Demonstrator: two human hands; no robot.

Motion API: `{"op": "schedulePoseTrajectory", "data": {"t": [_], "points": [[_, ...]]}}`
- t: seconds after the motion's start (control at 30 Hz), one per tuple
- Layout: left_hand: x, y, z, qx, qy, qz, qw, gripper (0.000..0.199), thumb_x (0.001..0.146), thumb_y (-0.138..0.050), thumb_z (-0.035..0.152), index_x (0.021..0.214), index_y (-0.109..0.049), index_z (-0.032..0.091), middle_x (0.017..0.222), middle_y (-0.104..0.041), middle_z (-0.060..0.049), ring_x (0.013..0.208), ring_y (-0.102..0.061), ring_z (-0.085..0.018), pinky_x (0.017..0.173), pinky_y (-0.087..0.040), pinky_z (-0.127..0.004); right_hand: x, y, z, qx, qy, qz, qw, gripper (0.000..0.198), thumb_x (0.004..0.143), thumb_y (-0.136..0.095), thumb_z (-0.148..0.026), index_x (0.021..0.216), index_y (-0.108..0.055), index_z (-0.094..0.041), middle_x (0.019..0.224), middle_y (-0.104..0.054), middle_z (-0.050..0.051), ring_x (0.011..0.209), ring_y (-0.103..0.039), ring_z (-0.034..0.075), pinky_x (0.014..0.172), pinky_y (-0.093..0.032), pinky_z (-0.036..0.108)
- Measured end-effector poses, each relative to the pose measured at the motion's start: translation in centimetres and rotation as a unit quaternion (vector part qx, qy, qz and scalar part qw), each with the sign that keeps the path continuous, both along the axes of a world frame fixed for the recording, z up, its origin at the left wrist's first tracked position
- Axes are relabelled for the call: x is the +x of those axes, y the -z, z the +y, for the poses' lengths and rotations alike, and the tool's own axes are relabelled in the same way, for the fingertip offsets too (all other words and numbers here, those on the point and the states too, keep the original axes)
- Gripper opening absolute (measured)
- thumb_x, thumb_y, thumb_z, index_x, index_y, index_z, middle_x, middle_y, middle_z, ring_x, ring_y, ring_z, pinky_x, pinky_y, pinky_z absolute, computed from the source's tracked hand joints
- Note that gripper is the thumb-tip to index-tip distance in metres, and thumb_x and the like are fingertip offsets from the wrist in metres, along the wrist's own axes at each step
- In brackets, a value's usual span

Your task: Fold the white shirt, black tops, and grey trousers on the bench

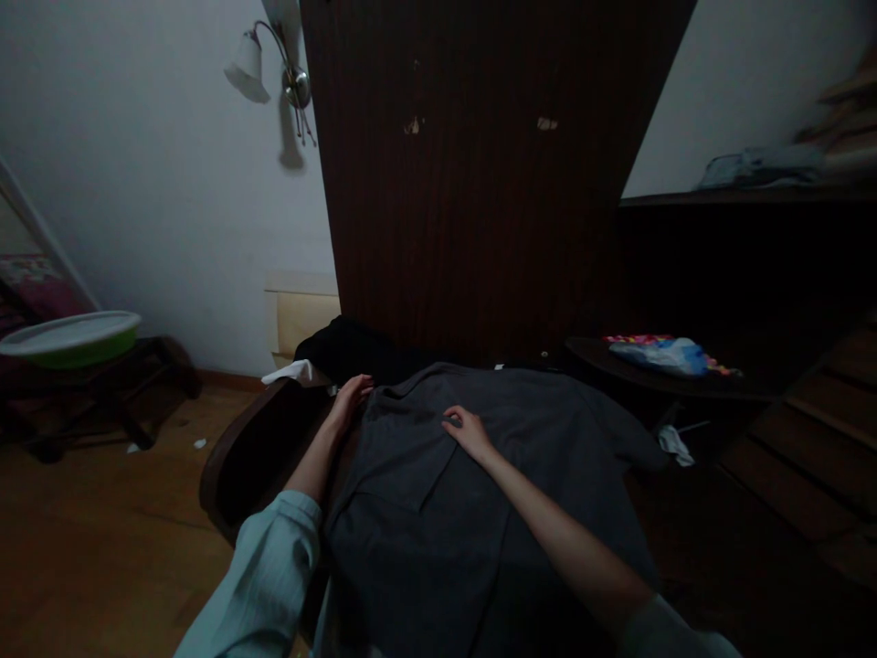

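Note:
A dark grey short-sleeved shirt [548, 448] lies spread over a dark wooden surface, with creases and a folded edge across its middle. My left hand [351, 402] is at the garment's upper left edge, fingers stretched forward beside the cloth. Over the middle of the shirt is my right hand [470, 436], thumb and forefinger curved toward each other with a small gap between the tips. No cloth shows in that gap. Whether its underside touches the shirt is hard to see in the dim light.
Black cloth [343, 352] and a white piece [298, 373] lie beyond my left hand. A curved wooden edge [223, 466] borders the left side. At right, a low shelf [589, 356] holds a colourful plastic bag [664, 355]. A green basin [75, 343] rests on a stool at far left.

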State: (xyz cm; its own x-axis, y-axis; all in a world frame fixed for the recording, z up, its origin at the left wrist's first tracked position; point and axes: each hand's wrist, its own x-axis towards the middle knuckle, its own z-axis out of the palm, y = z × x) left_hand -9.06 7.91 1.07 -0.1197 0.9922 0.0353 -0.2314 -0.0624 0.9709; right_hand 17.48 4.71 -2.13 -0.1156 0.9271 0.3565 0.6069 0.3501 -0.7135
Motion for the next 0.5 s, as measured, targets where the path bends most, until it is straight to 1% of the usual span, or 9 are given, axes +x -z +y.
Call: {"op": "schedulePoseTrajectory", "data": {"t": [0.07,0.1,0.17,0.2,0.27,0.37,0.43,0.5], "points": [[0.6,-0.5,0.3,0.055,0.005,0.03,0.998,0.038,0.064,-0.055,0.049,0.086,-0.061,0.018,0.096,-0.063,-0.006,0.088,-0.058,-0.019,0.076,-0.043,-0.029,0.0,0.3,0.0,0.009,-0.01,0.02,1.0,0.01,0.066,-0.055,-0.019,0.074,-0.06,-0.021,0.076,-0.064,0.001,0.078,-0.06,0.018,0.072,-0.044,0.03],[1.0,-0.8,0.3,0.079,0.012,0.065,0.995,0.037,0.065,-0.051,0.048,0.083,-0.063,0.018,0.101,-0.062,-0.007,0.094,-0.056,-0.021,0.079,-0.042,-0.03,-0.1,0.4,0.0,0.01,-0.017,0.026,0.999,0.01,0.065,-0.055,-0.019,0.073,-0.06,-0.021,0.076,-0.064,0.001,0.079,-0.06,0.019,0.073,-0.044,0.03],[1.7,-1.4,0.3,0.128,0.031,0.167,0.977,0.035,0.07,-0.044,0.045,0.072,-0.065,0.017,0.107,-0.059,-0.008,0.101,-0.051,-0.023,0.085,-0.04,-0.032,-0.2,0.3,-0.1,0.01,-0.027,0.038,0.999,0.009,0.064,-0.054,-0.019,0.071,-0.059,-0.021,0.077,-0.064,0.002,0.08,-0.059,0.019,0.074,-0.043,0.031],[2.0,-1.7,0.3,0.153,0.037,0.225,0.962,0.035,0.072,-0.04,0.042,0.065,-0.064,0.017,0.108,-0.058,-0.008,0.102,-0.05,-0.024,0.087,-0.038,-0.033,-0.2,0.3,-0.1,0.008,-0.029,0.046,0.998,0.009,0.063,-0.054,-0.019,0.071,-0.059,-0.021,0.077,-0.064,0.002,0.08,-0.059,0.019,0.075,-0.043,0.032],[2.3,-2.0,0.1,0.193,0.04,0.333,0.922,0.036,0.073,-0.036,0.035,0.055,-0.061,0.018,0.108,-0.057,-0.008,0.102,-0.048,-0.024,0.091,-0.035,-0.034,-0.2,0.1,-0.2,0.0,-0.031,0.068,0.997,0.011,0.061,-0.054,-0.019,0.071,-0.058,-0.021,0.076,-0.063,0.001,0.08,-0.058,0.019,0.075,-0.042,0.032],[1.8,-2.1,-0.2,0.223,0.023,0.44,0.87,0.03,0.072,-0.032,0.027,0.054,-0.055,0.018,0.102,-0.056,-0.008,0.098,-0.047,-0.022,0.091,-0.034,-0.034,0.0,-0.4,-0.3,-0.027,-0.047,0.131,0.99,0.015,0.056,-0.053,-0.017,0.07,-0.056,-0.021,0.071,-0.059,-0.001,0.075,-0.056,0.017,0.073,-0.041,0.03],[0.9,-1.9,-0.4,0.22,0.024,0.475,0.852,0.026,0.071,-0.031,0.024,0.058,-0.053,0.018,0.093,-0.055,-0.006,0.092,-0.048,-0.021,0.087,-0.035,-0.033,0.3,-0.8,-0.4,-0.073,-0.072,0.204,0.973,0.017,0.054,-0.054,-0.017,0.07,-0.053,-0.021,0.066,-0.056,-0.004,0.068,-0.054,0.015,0.067,-0.041,0.027],[0.1,-1.5,-0.6,0.197,0.035,0.482,0.853,0.023,0.071,-0.03,0.022,0.064,-0.052,0.018,0.083,-0.053,-0.004,0.084,-0.048,-0.018,0.081,-0.037,-0.031,0.6,-1.3,-0.6,-0.125,-0.093,0.293,0.943,0.02,0.053,-0.057,-0.021,0.072,-0.05,-0.022,0.063,-0.053,-0.006,0.062,-0.052,0.013,0.061,-0.04,0.024]]}}
